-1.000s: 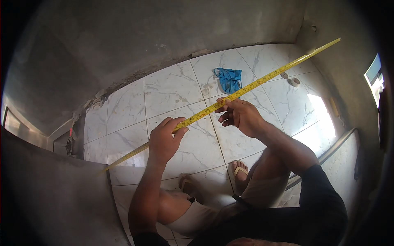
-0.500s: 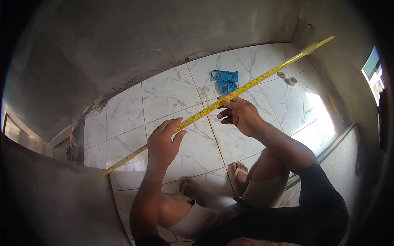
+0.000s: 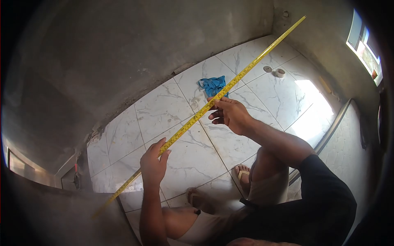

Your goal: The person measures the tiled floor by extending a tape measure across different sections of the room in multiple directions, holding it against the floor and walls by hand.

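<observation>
- The grey wall (image 3: 123,53) meets the tiled floor (image 3: 176,166) along its far edge; I judge my tape must not scrape there.
- The yellow tape measure (image 3: 188,126) is raised above this floor, slanting towards its far corner. I think it needs light, even tension, without twist, so it does not buckle.
- My right hand (image 3: 234,118) is partly closed: thumb and forefinger pinch the tape near its middle, other fingers curl loosely. For me, a pinch at the tape's edges is best, leaving its marks readable.
- My left hand (image 3: 153,166) is half open, thumb and fingers around the tape; how firmly, I cannot tell. It should support without bending.
- The blue cloth (image 3: 212,85) lies inward from the floor's far edge.
- The white ring (image 3: 280,73) and the flat disc (image 3: 267,69) are beside each other, towards the far corner.
</observation>
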Action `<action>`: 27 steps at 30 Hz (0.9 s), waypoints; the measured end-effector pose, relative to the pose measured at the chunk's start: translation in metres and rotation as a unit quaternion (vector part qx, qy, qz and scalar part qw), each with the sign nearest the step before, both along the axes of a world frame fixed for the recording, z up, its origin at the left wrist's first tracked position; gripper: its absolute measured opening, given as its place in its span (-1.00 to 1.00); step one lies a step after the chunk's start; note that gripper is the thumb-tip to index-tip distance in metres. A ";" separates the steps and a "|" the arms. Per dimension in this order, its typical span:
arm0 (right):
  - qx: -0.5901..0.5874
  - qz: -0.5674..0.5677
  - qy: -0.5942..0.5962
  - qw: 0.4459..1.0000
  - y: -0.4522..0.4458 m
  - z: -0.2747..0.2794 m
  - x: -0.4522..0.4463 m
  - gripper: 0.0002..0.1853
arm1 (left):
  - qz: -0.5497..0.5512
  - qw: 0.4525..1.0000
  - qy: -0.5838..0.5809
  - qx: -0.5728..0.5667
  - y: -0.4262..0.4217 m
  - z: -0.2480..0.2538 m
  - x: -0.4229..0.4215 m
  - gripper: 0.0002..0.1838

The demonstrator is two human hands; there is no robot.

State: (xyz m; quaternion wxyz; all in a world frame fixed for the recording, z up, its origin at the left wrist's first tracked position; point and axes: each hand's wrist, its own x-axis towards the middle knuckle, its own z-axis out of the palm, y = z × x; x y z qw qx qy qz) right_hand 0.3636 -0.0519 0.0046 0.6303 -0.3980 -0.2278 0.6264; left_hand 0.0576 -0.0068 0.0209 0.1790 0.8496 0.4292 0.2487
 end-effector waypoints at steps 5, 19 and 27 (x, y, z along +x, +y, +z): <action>-0.002 -0.002 -0.002 1.000 0.000 -0.001 0.000 -0.67 | -0.002 1.000 0.005 -0.016 0.001 0.000 -0.001 -0.62; 0.028 -0.069 -0.022 0.997 0.007 -0.010 0.018 -0.65 | 0.023 0.996 -0.044 -0.069 0.003 -0.011 -0.005 -0.61; 0.047 -0.142 -0.007 0.989 0.005 0.003 0.038 -0.58 | 0.031 0.986 -0.018 -0.161 0.006 -0.017 -0.013 -0.60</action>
